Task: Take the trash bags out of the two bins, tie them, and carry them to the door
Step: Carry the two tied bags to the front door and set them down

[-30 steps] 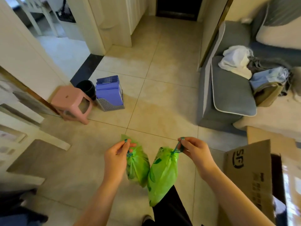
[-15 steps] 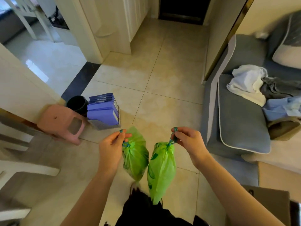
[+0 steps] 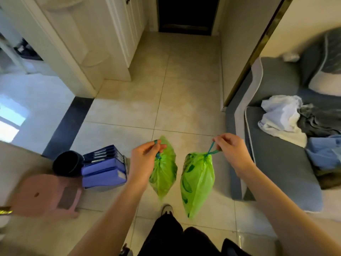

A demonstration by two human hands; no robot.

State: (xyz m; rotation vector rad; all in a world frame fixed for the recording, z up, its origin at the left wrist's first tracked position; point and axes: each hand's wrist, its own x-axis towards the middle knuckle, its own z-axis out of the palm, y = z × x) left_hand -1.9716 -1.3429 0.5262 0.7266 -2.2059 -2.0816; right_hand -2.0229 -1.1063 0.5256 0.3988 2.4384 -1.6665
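Observation:
Two tied green trash bags hang in front of me above the tiled floor. My left hand (image 3: 144,159) pinches the blue drawstring of the left green bag (image 3: 164,170). From the drawstring gripped by my right hand (image 3: 232,152) hangs the right green bag (image 3: 198,182), longer and printed with dark green shapes. The bags hang a little apart. A dark door (image 3: 186,13) closes the far end of the hallway straight ahead.
A black bin (image 3: 67,163), a basket of purple folders (image 3: 104,169) and a pink stool (image 3: 46,194) sit on the floor at my left. A grey sofa (image 3: 276,159) with piled clothes (image 3: 284,119) lines the right. White cabinets (image 3: 118,39) flank the hallway's left side.
I have walked forward toward the hallway; the stool, bin and folders slid nearer on my left, and the cardboard box at right left the view. Both hands still hold the bags.

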